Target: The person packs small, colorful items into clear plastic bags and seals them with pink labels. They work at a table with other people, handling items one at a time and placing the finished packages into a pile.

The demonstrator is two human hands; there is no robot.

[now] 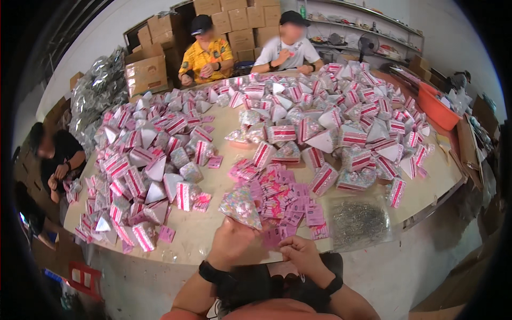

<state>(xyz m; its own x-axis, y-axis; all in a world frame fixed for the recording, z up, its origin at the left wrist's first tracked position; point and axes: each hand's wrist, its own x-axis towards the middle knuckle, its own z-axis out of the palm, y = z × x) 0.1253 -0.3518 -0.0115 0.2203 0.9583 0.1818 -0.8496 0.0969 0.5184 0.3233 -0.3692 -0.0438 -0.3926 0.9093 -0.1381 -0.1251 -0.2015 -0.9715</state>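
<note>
My left hand (232, 240) grips a toy cake slice (241, 208), a wedge with a pastel speckled top, and holds it over the table's near edge. To its right, my right hand (304, 256) is closed in a pinch; what its fingertips hold is too small to make out. A pink card (273, 236) lies right beside those fingertips, and I cannot tell whether they touch it. Just beyond my hands spreads a pile of pink printed cards (280, 194). At its right, a clear plastic bag (361, 221) contains many thin metal pieces.
Heaps of cake slices cover the table's left (133, 181) and its far right (341, 122). Two people (205, 53) sit across the table, another person (58, 160) at the left. An orange basin (437, 106) stands at the right, a red stool (85, 280) at lower left.
</note>
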